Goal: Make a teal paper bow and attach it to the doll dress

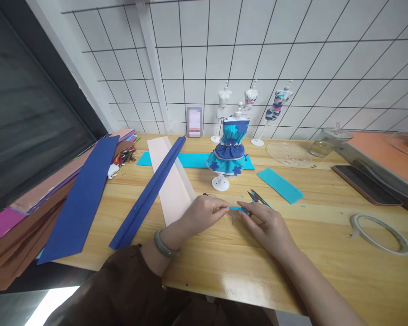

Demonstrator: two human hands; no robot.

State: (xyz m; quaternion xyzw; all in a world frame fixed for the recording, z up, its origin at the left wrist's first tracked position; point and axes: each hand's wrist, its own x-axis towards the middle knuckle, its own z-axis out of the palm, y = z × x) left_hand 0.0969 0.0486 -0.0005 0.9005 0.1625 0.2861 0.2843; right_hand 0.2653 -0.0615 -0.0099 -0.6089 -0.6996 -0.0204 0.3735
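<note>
Between my two hands runs a small, narrow strip of turquoise crepe paper point(237, 208). My left hand point(206, 212) pinches its left end between thumb and fingertips. The right end sits between the thumb and fingers of my right hand point(267, 226). A thin scrap point(233, 220) lies or hangs just below the strip; which, I cannot tell. Beyond my right fingers lie dark thread snips point(258, 198). Farther back stands a mini dress form point(221, 183) wearing a blue and turquoise paper dress point(231, 149). A turquoise paper piece point(280, 185) lies to its right.
Dark blue point(149, 190) and pale pink point(168, 181) paper strips lie left of my hands, near a paper pile point(30, 226). A tape roll point(381, 234), a phone point(365, 183) and a glass jar point(329, 140) are at right. Another phone point(194, 122) leans on the wall.
</note>
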